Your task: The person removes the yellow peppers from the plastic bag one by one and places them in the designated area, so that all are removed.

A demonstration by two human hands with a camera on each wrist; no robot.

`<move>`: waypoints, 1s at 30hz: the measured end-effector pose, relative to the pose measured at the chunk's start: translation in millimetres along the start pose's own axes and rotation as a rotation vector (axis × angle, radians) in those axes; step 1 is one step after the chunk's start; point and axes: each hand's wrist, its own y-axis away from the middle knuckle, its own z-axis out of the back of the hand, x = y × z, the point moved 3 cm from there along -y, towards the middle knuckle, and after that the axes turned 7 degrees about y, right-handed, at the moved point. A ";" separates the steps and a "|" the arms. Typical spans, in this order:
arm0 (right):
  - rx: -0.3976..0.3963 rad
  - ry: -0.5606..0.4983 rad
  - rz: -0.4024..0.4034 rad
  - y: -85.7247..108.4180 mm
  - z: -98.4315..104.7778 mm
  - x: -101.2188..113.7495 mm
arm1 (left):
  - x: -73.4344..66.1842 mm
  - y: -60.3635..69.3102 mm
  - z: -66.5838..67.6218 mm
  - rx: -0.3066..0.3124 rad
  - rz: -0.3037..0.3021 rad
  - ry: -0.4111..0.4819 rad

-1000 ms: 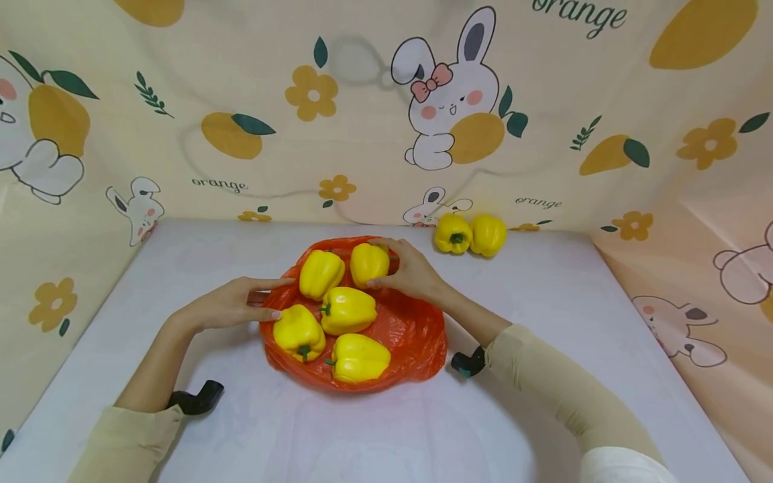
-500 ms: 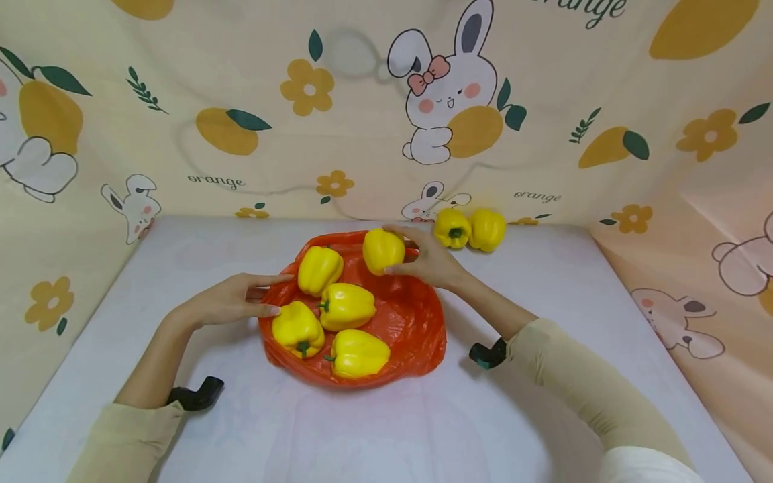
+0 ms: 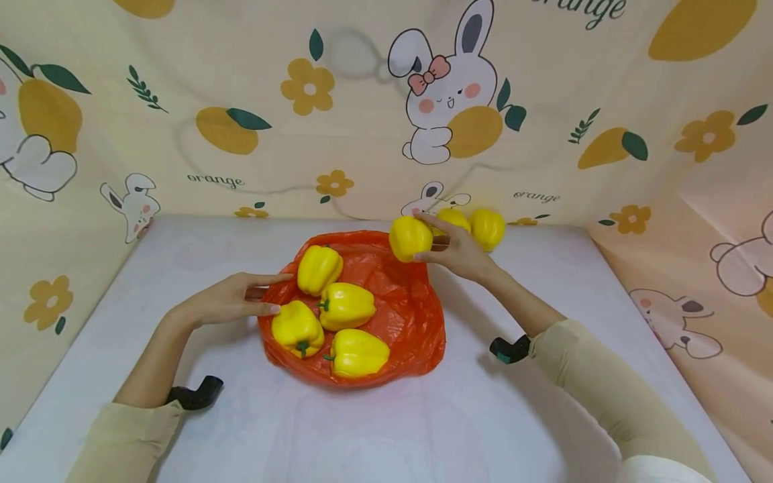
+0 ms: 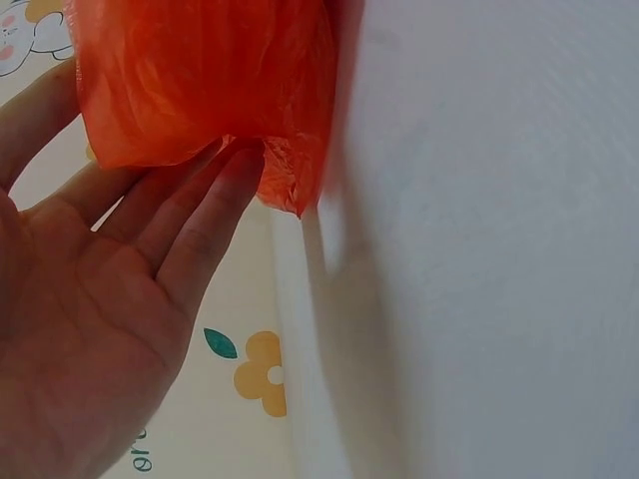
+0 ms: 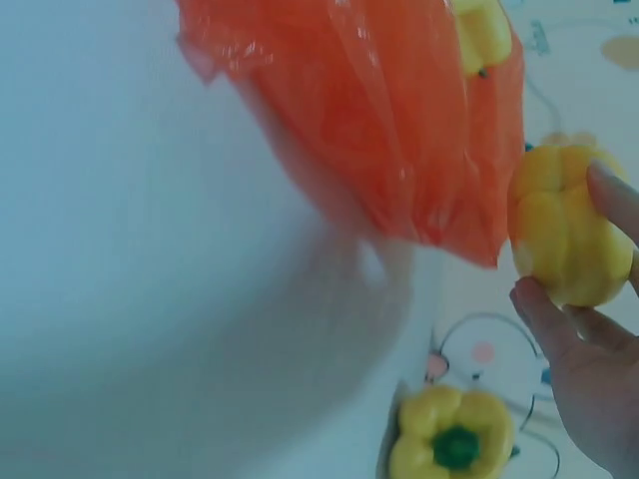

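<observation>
My right hand (image 3: 459,253) pinches a yellow bell pepper (image 3: 410,239) between thumb and fingers, raised at the back right rim of the red plastic bag (image 3: 395,322). The right wrist view shows that pepper (image 5: 564,225) in the fingers, beside the bag (image 5: 349,110). Several yellow peppers (image 3: 347,306) lie in the opened bag. At the bag's left edge is my left hand (image 3: 223,300), thumb and fingers spread along the rim. In the left wrist view the hand's (image 4: 110,299) fingers reach behind the bag's (image 4: 210,80) film, their tips partly hidden.
Two more yellow peppers stand at the table's back edge; the right one (image 3: 486,229) is in plain sight, the other (image 3: 454,219) partly behind my right hand. Patterned cloth (image 3: 253,80) rises behind and beside the white table (image 3: 386,436). A black strap piece is at each wrist.
My right hand has lifted the pepper from the back of the bag and carried it to the right, towards the two peppers behind. The left hand has stayed at the bag's edge.
</observation>
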 end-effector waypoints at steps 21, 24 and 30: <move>-0.144 0.056 -0.171 24.4 67.0 -40.4 | -2.2 -1.4 -1.2 0.012 -0.018 -0.007; -0.145 0.069 -0.193 27.6 74.4 -46.2 | -2.9 -1.6 -1.6 0.012 -0.017 -0.015; -0.165 0.082 -0.212 32.9 88.8 -58.9 | -3.5 -2.6 -1.3 0.007 -0.021 -0.012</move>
